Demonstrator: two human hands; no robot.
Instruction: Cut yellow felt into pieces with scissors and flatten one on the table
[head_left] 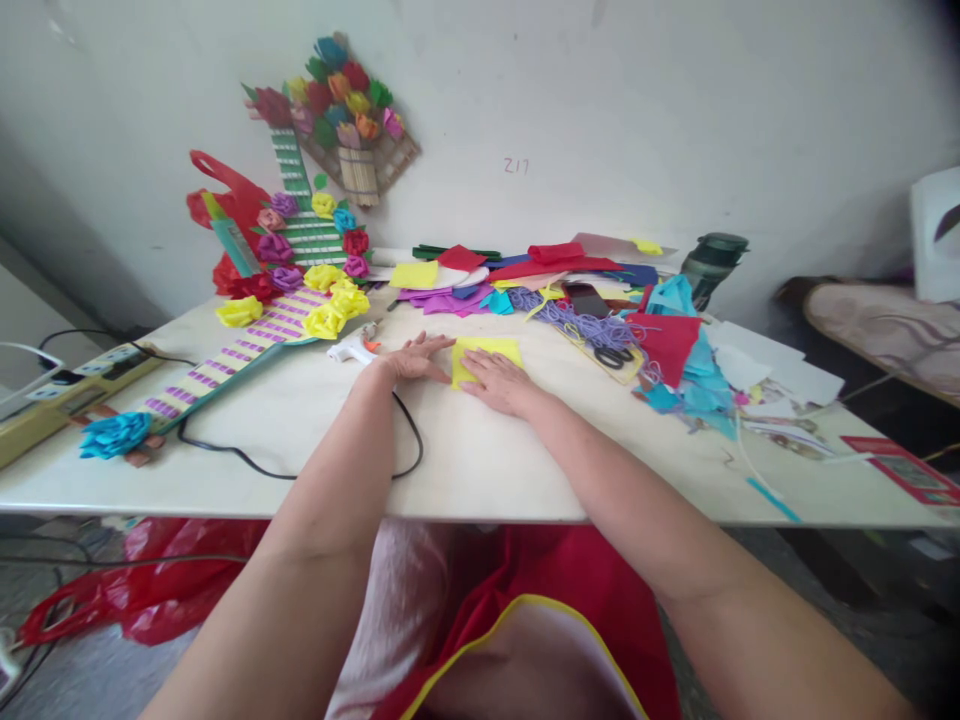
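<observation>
A yellow square sheet [501, 349] lies flat on the white table [480, 450]. My right hand [498, 382] rests on it with the fingers spread, covering its lower part. At the sheet's left edge is my left hand [420, 360], fingers apart and holding nothing. Just left of that hand lies a white glue gun [349, 348] with an orange tip, partly behind the fingers. Its black cord [420, 440] loops over the table under my left forearm.
A guitar-shaped craft with paper flowers [225, 360] lies at the left, beside a power strip [82, 385]. Coloured sheets [450, 295] line the back. Purple yarn [585, 322], scissors [613, 357], a red sheet [667, 345] and a dark bottle [711, 268] are on the right.
</observation>
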